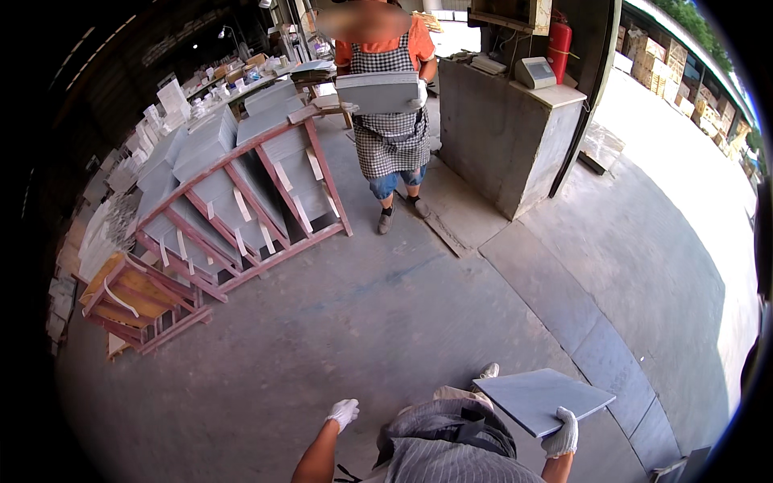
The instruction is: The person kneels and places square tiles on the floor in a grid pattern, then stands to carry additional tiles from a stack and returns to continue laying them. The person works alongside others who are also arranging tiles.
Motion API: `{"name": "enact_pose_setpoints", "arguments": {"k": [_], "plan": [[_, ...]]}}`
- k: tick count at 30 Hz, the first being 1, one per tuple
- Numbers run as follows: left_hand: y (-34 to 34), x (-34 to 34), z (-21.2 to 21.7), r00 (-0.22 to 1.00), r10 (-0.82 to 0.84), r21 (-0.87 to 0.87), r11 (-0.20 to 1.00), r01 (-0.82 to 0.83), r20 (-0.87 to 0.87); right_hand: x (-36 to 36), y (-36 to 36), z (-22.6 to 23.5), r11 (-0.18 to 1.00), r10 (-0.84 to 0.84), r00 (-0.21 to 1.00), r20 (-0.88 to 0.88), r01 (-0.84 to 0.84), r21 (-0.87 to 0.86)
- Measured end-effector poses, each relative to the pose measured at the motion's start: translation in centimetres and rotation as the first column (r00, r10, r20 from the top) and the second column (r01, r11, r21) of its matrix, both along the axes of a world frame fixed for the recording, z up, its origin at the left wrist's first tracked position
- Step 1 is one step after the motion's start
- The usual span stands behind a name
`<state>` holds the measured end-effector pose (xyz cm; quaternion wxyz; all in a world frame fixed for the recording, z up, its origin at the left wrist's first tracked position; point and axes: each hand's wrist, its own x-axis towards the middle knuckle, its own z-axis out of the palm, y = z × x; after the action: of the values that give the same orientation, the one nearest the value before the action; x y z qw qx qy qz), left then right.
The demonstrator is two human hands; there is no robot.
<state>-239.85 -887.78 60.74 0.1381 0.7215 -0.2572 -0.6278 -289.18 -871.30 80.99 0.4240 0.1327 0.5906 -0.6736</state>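
Observation:
A flat grey slab [539, 396], tile-like and smooth, is held at my right side. My right hand [561, 435], in a white glove, grips it by its near edge, with the fingers over the top face. On the other side, my left hand [344, 413], also gloved in white, hangs away from my body with its fingers curled in and nothing visible in them. Ahead, a person in a checked apron [394, 145] carries a stack of grey slabs [378, 92] in gloved hands.
To the left, a reddish frame rack [241, 270] holds several leaning stacks of grey slabs. A smaller wooden frame [137, 298] stands beside it. A grey cabinet [499, 133] is at the back right, near a red fire extinguisher [559, 48]. Stacked crates [652, 64] stand outside.

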Motion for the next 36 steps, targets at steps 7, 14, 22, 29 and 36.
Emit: {"name": "enact_pose_setpoints", "arguments": {"k": [7, 14, 22, 29, 36], "plan": [[-1.6, -8.7, -2.5, 0.991, -0.004, 0.057, 0.998, -0.004, 0.133, -12.8, -8.3, -4.2, 0.991, 0.072, 0.996, 0.060, -0.078, 0.112], [-2.3, -18.3, -4.3, 0.968, -0.178, 0.062, 0.984, 0.170, 0.175, -21.3, -20.5, 1.0, 0.875, 0.408, 0.913, 0.003, -0.392, 0.284], [-3.6, -22.6, -6.2, 0.524, -0.809, 0.111, 0.566, 0.817, 0.266, -24.5, -35.1, 2.1, 0.828, 0.552, 0.830, -0.075, -0.535, 0.167], [-5.6, -24.1, -9.8, 0.945, -0.303, 0.412, 0.882, 0.229, 0.124, -25.4, -49.7, 0.3, 0.710, 0.703, 0.710, -0.034, -0.698, 0.098], [-19.3, -23.7, -10.2, 0.995, -0.025, 0.393, 0.920, -0.014, 0.094, -24.8, -65.9, 1.3, 0.583, 0.811, 0.576, -0.102, -0.809, 0.074]]}}
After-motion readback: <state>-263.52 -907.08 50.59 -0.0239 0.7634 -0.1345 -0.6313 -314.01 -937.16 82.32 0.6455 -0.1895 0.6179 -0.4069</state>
